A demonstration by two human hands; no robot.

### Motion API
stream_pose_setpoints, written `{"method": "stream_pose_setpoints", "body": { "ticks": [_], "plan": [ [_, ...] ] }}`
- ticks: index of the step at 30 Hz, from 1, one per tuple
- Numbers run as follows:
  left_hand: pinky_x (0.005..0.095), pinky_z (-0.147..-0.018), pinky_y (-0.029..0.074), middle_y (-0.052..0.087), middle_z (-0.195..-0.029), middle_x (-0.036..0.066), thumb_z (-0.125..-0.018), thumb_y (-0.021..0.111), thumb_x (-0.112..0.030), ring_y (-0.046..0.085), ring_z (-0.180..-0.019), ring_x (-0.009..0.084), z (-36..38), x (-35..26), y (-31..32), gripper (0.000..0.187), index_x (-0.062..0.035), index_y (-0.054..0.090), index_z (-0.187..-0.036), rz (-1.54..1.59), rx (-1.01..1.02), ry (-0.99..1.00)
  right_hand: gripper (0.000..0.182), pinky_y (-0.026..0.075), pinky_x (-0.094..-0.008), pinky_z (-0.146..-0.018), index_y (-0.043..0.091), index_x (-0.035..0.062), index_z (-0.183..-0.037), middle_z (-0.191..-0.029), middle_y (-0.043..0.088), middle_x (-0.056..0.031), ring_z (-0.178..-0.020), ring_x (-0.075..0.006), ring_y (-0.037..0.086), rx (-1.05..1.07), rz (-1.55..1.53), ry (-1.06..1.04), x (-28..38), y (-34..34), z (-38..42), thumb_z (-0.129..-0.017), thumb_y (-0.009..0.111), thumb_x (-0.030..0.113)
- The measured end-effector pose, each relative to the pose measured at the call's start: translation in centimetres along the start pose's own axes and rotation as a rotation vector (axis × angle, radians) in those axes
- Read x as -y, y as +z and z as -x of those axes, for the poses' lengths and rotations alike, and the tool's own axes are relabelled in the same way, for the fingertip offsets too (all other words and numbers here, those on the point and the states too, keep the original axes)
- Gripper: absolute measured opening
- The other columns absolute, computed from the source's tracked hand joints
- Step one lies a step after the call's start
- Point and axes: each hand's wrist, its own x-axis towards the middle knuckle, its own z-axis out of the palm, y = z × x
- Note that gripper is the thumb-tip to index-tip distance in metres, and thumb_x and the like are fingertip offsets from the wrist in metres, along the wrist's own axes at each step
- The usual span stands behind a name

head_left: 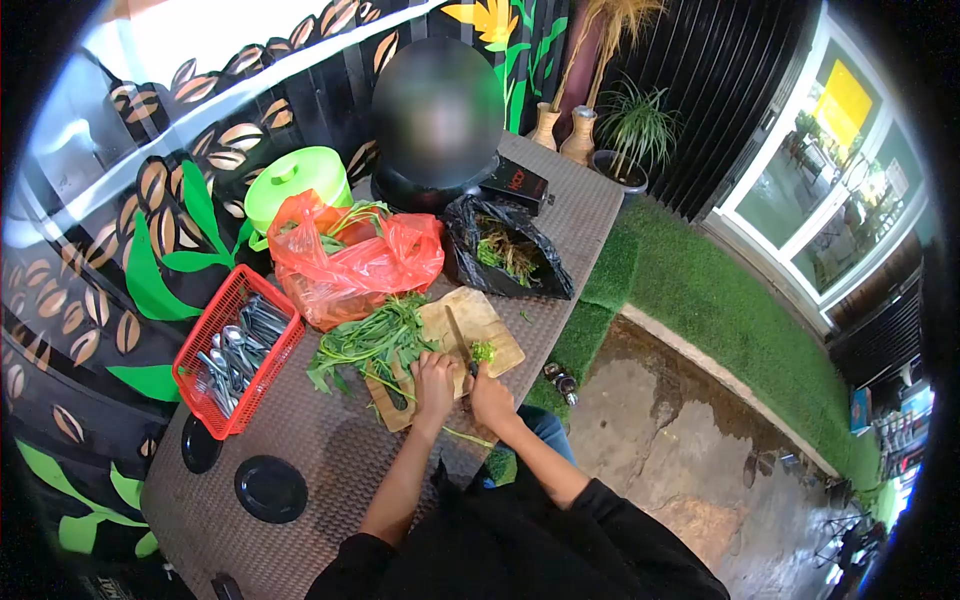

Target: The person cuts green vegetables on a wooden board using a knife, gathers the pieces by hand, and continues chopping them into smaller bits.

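A wooden cutting board [492,322] lies on the brown table, with a bunch of leafy green stems [368,342] spread over its left side. My left hand [433,385] presses down on the stems at the board's near edge. My right hand [490,397] grips the handle of a knife [459,336], whose blade lies across the board pointing away from me. A small heap of chopped greens [483,351] sits beside the blade.
A red basket of metal cutlery [238,349] stands to the left. Behind the board are a red plastic bag of greens [352,262], a black bag of trimmings [508,252], a green lidded container [296,181] and a black pot [430,190]. Two black discs [271,489] lie near me.
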Motion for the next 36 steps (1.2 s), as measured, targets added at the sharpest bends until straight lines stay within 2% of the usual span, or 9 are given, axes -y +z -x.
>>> {"method": "stream_pose_setpoints", "body": {
  "ticks": [6, 9, 11, 14, 18, 24, 30, 33, 36],
  "plan": [
    [0.0372, -0.078, 0.035, 0.063, -0.085, 0.011, -0.080, 0.056, -0.012, 0.054, -0.086, 0.0263, 0.0, -0.6, 0.5, 0.012, -0.0055, 0.065, -0.086, 0.050, 0.049, -0.072, 0.038, 0.047, -0.0535, -0.061, 0.037, 0.0006, -0.110, -0.073, 0.060, -0.0276, -0.068, -0.0448, 0.060, -0.004, -0.004, -0.057, -2.5, -1.2, 0.4, -0.092, 0.040, 0.034],
    [0.0372, -0.076, 0.042, 0.064, -0.084, 0.012, -0.080, 0.056, -0.007, 0.059, -0.081, 0.0276, -0.6, -0.1, 0.9, 0.015, -0.0052, 0.066, -0.091, 0.252, -0.022, -0.102, 0.036, 0.047, -0.0539, -0.062, 0.038, 0.0000, -0.109, -0.074, 0.060, -0.0279, -0.069, -0.0453, 0.059, 0.030, -0.011, -0.091, -2.3, -1.8, 0.3, -0.092, 0.041, 0.032],
    [0.0348, -0.072, 0.048, 0.064, -0.085, 0.014, -0.077, 0.058, -0.001, 0.062, -0.079, 0.0282, -1.0, 0.1, 0.4, 0.019, -0.0046, 0.066, -0.093, 0.446, 0.049, -0.139, 0.035, 0.047, -0.0540, -0.063, 0.038, -0.0004, -0.108, -0.075, 0.060, -0.0281, -0.070, -0.0455, 0.059, 0.039, -0.014, -0.107, -2.4, -2.0, 0.3, -0.092, 0.041, 0.031],
    [0.0300, -0.067, 0.050, 0.064, -0.087, 0.014, -0.074, 0.061, 0.002, 0.062, -0.077, 0.0261, -1.5, 0.1, -1.5, 0.020, -0.0043, 0.066, -0.092, 0.476, 0.034, -0.104, 0.033, 0.046, -0.0541, -0.064, 0.038, -0.0014, -0.106, -0.076, 0.060, -0.0286, -0.071, -0.0458, 0.059, 0.054, -0.002, -0.134, -2.5, -2.5, 0.4, -0.091, 0.041, 0.028],
    [0.0327, -0.074, 0.049, 0.063, -0.088, 0.013, -0.071, 0.067, -0.001, 0.060, -0.080, 0.0271, -1.8, 0.5, -2.3, 0.021, -0.0047, 0.067, -0.092, 0.354, 0.139, -0.203, 0.033, 0.046, -0.0534, -0.064, 0.039, -0.0032, -0.106, -0.076, 0.060, -0.0284, -0.071, -0.0455, 0.059, 0.073, -0.025, -0.162, -2.5, -2.6, 0.3, -0.091, 0.043, 0.026],
    [0.0396, -0.087, 0.041, 0.062, -0.087, 0.012, -0.067, 0.070, -0.007, 0.056, -0.089, 0.0289, -1.5, 0.7, -1.5, 0.024, -0.0048, 0.067, -0.090, 0.070, 0.106, 0.082, 0.032, 0.047, -0.0519, -0.064, 0.043, -0.0041, -0.103, -0.076, 0.061, -0.0269, -0.071, -0.0436, 0.060, 0.024, -0.037, -0.185, -2.6, -2.9, 1.2, -0.089, 0.046, 0.024],
    [0.0358, -0.085, 0.041, 0.063, -0.081, 0.011, -0.069, 0.070, -0.010, 0.055, -0.087, 0.0278, -1.2, 0.8, -0.5, 0.020, -0.0041, 0.068, -0.087, 0.087, 0.188, 0.006, 0.030, 0.049, -0.0502, -0.065, 0.047, -0.0037, -0.100, -0.076, 0.061, -0.0262, -0.071, -0.0428, 0.061, -0.016, -0.008, -0.167, -2.6, -3.3, 1.8, -0.087, 0.048, 0.024],
    [0.0368, -0.079, 0.045, 0.064, -0.081, 0.013, -0.072, 0.065, -0.009, 0.057, -0.085, 0.0293, -1.3, 0.0, -1.4, 0.015, -0.0033, 0.067, -0.085, 0.007, 0.169, 0.020, 0.030, 0.049, -0.0502, -0.066, 0.047, -0.0033, -0.099, -0.077, 0.062, -0.0263, -0.072, -0.0431, 0.061, -0.008, 0.001, -0.148, -2.0, -3.5, 1.5, -0.087, 0.048, 0.024],
    [0.0355, -0.071, 0.047, 0.064, -0.082, 0.013, -0.072, 0.062, -0.004, 0.060, -0.076, 0.0278, -2.7, 0.3, -2.8, 0.013, -0.0032, 0.067, -0.084, 0.385, 0.153, -0.048, 0.030, 0.049, -0.0510, -0.068, 0.048, -0.0026, -0.099, -0.079, 0.062, -0.0270, -0.074, -0.0434, 0.060, -0.008, -0.022, -0.119, -1.6, -3.8, 0.9, -0.087, 0.048, 0.025]
  ]
}}
